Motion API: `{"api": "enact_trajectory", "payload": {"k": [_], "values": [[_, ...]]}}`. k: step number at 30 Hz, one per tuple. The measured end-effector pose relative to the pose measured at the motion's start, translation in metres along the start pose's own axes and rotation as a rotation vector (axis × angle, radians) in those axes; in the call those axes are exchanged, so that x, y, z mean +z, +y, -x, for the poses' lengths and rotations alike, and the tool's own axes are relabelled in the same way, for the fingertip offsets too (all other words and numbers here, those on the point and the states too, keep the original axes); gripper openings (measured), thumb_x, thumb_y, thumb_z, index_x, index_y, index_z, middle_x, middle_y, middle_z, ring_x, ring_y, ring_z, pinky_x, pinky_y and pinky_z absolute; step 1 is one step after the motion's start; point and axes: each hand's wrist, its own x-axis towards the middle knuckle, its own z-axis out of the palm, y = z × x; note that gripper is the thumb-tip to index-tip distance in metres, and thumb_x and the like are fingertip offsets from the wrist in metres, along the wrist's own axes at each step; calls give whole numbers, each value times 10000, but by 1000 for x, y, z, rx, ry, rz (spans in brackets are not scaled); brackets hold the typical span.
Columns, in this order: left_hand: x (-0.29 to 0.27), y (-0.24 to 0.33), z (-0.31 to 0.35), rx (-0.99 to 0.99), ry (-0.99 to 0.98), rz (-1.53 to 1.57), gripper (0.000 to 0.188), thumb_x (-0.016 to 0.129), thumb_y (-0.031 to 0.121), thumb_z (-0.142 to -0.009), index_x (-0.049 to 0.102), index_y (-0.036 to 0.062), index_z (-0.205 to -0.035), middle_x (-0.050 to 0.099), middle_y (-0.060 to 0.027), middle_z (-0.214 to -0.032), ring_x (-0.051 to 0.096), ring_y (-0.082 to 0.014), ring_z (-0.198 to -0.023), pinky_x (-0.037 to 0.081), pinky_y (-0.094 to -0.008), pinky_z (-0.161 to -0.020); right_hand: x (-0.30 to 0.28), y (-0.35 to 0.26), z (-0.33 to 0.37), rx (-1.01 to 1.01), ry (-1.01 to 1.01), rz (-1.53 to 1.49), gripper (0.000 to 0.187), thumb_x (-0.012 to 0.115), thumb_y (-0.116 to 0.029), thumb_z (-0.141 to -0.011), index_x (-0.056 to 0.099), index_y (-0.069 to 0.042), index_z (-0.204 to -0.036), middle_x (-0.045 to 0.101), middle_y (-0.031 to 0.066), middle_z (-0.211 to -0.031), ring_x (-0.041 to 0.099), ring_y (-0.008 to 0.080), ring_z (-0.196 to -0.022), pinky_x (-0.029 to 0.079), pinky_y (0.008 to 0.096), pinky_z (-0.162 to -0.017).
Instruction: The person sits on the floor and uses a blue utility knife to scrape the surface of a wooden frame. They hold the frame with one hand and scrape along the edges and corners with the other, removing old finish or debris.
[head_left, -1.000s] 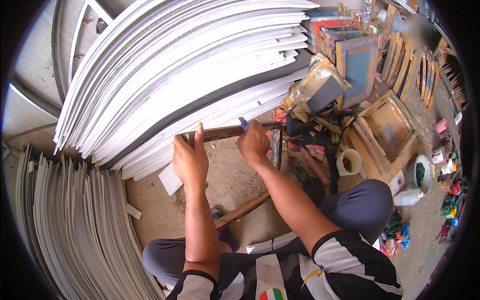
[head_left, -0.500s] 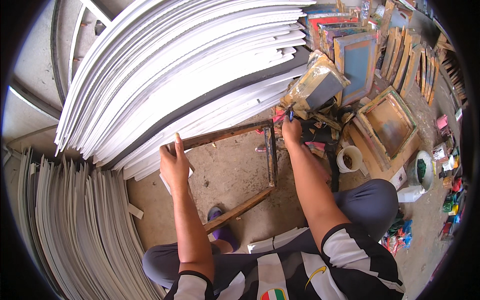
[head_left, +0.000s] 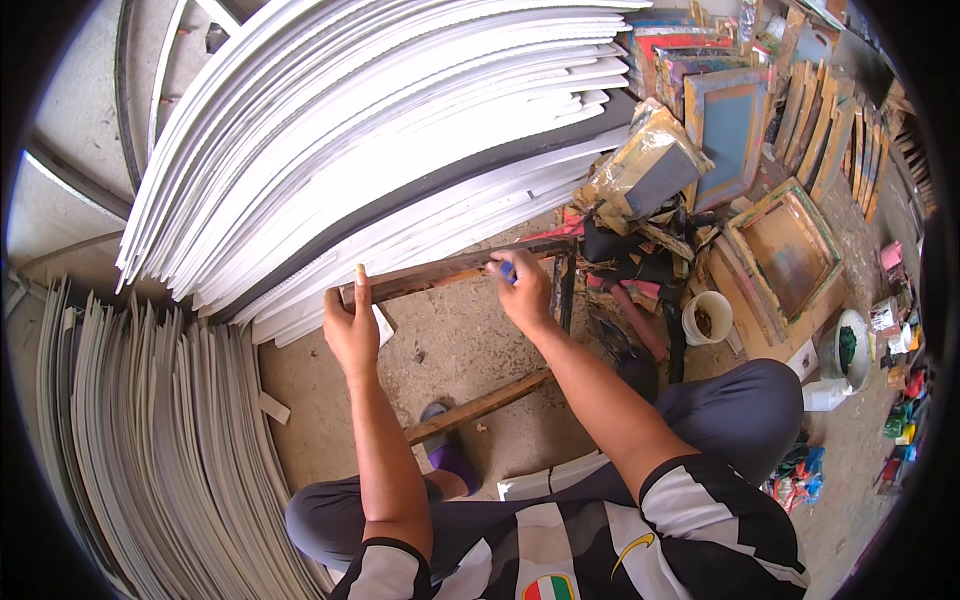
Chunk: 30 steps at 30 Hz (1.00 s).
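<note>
A worn wooden frame [head_left: 470, 410], dark with stains, is tilted above the floor in front of me. My left hand [head_left: 350, 325] is closed around its far left corner, thumb pointing up. My right hand [head_left: 525, 290] is closed on a small blue-handled tool [head_left: 508, 271], held at the frame's far bar. The tool's working end is too small and covered to make out. Beyond the frame's right end lies a heap of torn black, pink and tan scraps [head_left: 625, 245].
White sheets [head_left: 400, 120] are stacked at the far side, grey sheets [head_left: 170, 430] at the left. Printing screens [head_left: 730, 120] lean at the far right. Another wooden frame [head_left: 785, 250], a white bucket [head_left: 706, 318] and paint containers [head_left: 905, 380] sit to the right.
My right hand has moved left with the blue-handled tool, from beside the scrap heap to the frame's far bar. My left hand keeps its grip on the corner.
</note>
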Motion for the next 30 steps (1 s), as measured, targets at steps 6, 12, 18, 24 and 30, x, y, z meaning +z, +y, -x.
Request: {"api": "enact_trajectory", "payload": {"k": [6,12,18,24,30], "values": [[-2,8,5,-7,-18,44,591,690,529,-953,542,-4,-746,414,0,-589,366,-109,-569,315,-311,-521,2,-7,14,-149,8,-11,151,770,-115,-908,702,-82,-1039,688,100,-955,724,280,-838,582,396,-666],[-4,5,4,-20,-46,75,636,696,598,-920,568,-14,-803,501,-61,-648,437,-146,-613,384,-319,-563,-3,-11,8,-202,-15,102,335,732,38,-758,622,-105,-1040,662,89,-969,701,337,-806,553,436,-624],[-5,9,4,-8,-69,79,624,706,579,-921,563,-18,-812,502,-58,-674,428,-141,-643,389,-327,-572,-2,-18,3,-31,-127,275,292,720,-20,-796,564,-100,-1029,621,117,-971,672,358,-761,524,484,-619],[-3,6,5,-14,-12,94,600,712,544,-929,580,-25,-792,502,-67,-619,410,-142,-607,370,-334,-554,-1,-9,-26,592,-35,-19,354,552,-390,-1041,608,-44,-993,644,135,-804,681,344,-739,498,465,-658],[8,-20,-2,56,48,146,481,689,427,-956,647,-36,-834,518,-109,-582,448,-151,-559,383,-335,-548,-50,97,-39,635,420,352,516,567,-506,-1001,669,-2,-1042,710,238,-1053,681,427,-993,512,518,-841]]}}
